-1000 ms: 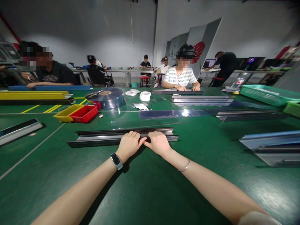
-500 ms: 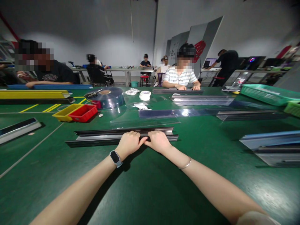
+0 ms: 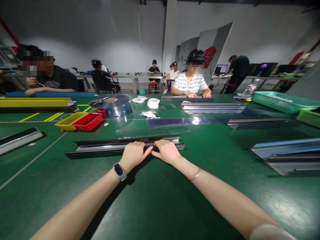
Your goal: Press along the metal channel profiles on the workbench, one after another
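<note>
A long black channel-shaped profile (image 3: 97,151) lies crosswise on the green table in front of me, with a pale strip showing along its inside. My left hand (image 3: 133,154) is closed over its near edge, right of the middle, fingers reaching into the channel. Beside it my right hand (image 3: 166,150) grips the same profile close to its right end. The two thumbs point at each other and almost meet along the near side. Both sets of fingertips are hidden inside the channel, so I cannot tell whether they press on anything there.
Beyond the profile lie a clear plastic strip (image 3: 170,122), yellow (image 3: 66,124) and red (image 3: 88,122) bins, and a large film roll (image 3: 117,106). More profiles (image 3: 287,151) lie to the right, another (image 3: 18,140) to the left. Co-workers sit across the table.
The view has shifted slightly, so most things appear a little further left. Both hands keep their hold on the profile. The co-worker at the left has raised a hand.
</note>
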`<state>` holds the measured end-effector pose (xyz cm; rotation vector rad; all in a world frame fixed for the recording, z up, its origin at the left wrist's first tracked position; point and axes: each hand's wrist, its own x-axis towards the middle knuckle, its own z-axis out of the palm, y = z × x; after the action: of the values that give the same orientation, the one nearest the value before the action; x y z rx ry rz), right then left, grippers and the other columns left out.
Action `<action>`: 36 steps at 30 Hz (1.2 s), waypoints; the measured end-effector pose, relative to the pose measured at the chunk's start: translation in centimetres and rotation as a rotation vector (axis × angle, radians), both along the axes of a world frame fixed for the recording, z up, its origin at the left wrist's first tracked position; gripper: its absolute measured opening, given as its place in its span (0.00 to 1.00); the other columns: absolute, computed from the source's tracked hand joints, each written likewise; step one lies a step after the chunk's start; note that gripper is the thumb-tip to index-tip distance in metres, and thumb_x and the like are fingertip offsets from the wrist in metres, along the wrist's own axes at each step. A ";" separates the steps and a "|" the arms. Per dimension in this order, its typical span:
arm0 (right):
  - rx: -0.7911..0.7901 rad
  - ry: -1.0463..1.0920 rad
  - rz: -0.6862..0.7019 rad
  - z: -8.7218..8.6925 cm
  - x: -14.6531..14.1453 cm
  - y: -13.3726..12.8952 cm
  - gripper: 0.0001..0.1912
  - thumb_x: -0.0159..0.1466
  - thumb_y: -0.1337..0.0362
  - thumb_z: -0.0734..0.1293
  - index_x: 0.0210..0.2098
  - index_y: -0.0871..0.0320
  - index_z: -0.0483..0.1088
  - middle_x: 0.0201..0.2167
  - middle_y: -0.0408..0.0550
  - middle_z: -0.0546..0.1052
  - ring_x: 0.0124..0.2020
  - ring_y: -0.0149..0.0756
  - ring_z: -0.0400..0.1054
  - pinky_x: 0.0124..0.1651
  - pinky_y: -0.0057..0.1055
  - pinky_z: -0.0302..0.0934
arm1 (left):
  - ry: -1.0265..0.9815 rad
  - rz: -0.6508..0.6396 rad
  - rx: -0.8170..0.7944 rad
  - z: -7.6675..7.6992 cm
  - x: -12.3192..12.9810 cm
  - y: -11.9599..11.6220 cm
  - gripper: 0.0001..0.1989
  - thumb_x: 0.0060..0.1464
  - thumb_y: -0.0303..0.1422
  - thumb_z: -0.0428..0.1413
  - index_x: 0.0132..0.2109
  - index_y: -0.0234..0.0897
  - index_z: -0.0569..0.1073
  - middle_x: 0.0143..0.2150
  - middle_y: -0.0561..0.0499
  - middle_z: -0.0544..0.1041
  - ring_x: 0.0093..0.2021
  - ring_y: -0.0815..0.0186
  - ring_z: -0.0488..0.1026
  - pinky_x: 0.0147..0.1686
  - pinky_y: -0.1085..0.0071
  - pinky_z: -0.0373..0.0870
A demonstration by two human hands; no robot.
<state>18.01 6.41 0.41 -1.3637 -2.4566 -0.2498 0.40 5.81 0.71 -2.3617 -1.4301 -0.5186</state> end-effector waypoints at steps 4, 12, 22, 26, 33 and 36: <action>-0.048 -0.029 -0.030 0.0 -0.3 0.2 0.18 0.59 0.50 0.58 0.35 0.60 0.63 0.30 0.51 0.72 0.36 0.37 0.66 0.39 0.30 0.54 | 0.001 -0.067 -0.009 0.2 0.2 0.2 0.20 0.57 0.44 0.40 0.34 0.34 0.68 0.30 0.46 0.72 0.34 0.63 0.68 0.32 0.69 0.61; -0.080 -0.072 -0.056 0.2 -0.4 0.3 0.18 0.57 0.51 0.60 0.38 0.59 0.60 0.31 0.51 0.71 0.36 0.38 0.66 0.37 0.29 0.55 | 0.006 -0.158 -0.058 -0.3 0.8 0.9 0.20 0.57 0.44 0.41 0.35 0.34 0.68 0.30 0.45 0.72 0.35 0.62 0.68 0.35 0.69 0.62; -0.031 -0.043 -0.065 0.3 -0.2 -0.3 0.17 0.58 0.53 0.59 0.40 0.60 0.61 0.31 0.51 0.71 0.35 0.38 0.65 0.37 0.30 0.55 | 0.021 -0.054 -0.031 0.0 0.9 0.8 0.26 0.56 0.47 0.38 0.28 0.32 0.71 0.27 0.44 0.72 0.31 0.62 0.69 0.32 0.67 0.62; -0.045 -0.043 -0.056 0.3 -0.3 -0.3 0.19 0.59 0.50 0.58 0.39 0.59 0.61 0.31 0.51 0.72 0.36 0.39 0.65 0.37 0.30 0.55 | 0.003 -0.069 -0.021 0.0 0.4 0.7 0.25 0.57 0.46 0.39 0.29 0.32 0.71 0.27 0.44 0.72 0.32 0.63 0.69 0.32 0.68 0.62; -0.057 -0.044 -0.052 0.4 -0.3 -0.2 0.19 0.57 0.52 0.60 0.41 0.60 0.61 0.32 0.52 0.71 0.37 0.39 0.65 0.37 0.29 0.55 | 0.024 -0.167 -0.036 -0.1 0.2 0.5 0.19 0.58 0.42 0.41 0.35 0.34 0.69 0.32 0.46 0.73 0.35 0.63 0.68 0.35 0.69 0.62; -0.040 -0.017 -0.032 0.3 -0.4 -0.4 0.19 0.58 0.53 0.60 0.42 0.61 0.61 0.33 0.52 0.71 0.37 0.39 0.65 0.38 0.30 0.55 | 0.029 -0.180 -0.051 0.0 0.2 0.6 0.18 0.58 0.42 0.41 0.35 0.34 0.69 0.32 0.46 0.73 0.36 0.63 0.68 0.35 0.68 0.62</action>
<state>17.64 6.05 0.68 -1.4240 -2.4682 -0.2220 0.62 6.38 0.66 -2.5423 -1.2392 -0.4970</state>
